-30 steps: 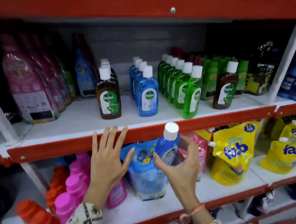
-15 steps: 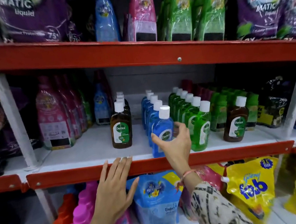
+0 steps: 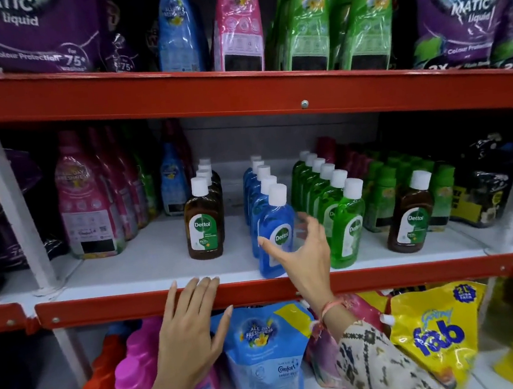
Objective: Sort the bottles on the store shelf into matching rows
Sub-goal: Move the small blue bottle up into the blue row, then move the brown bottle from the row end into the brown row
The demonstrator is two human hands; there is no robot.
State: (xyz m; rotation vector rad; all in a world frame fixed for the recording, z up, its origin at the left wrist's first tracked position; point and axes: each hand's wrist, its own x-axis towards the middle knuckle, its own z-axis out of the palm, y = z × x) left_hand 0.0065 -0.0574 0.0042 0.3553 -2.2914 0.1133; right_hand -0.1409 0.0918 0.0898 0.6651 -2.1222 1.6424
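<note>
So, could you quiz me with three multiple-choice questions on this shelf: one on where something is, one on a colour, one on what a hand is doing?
1. Where does the lone brown bottle stand?
A. Right of the green row
B. Between the brown row and the blue row
C. On the top shelf

2. What colour is the liquid in the front bottle nearest the right hand?
A. Green
B. Brown
C. Blue

3. What is the left hand doing?
A. Gripping a pink bottle
B. Resting open on the red shelf edge
C. Holding a yellow pouch

Answers:
1. A, it stands alone past the green row, away from the brown row.
2. C, it heads the blue row, with the right hand open beside it.
3. B, its fingers lie spread over the edge, holding nothing.
</note>
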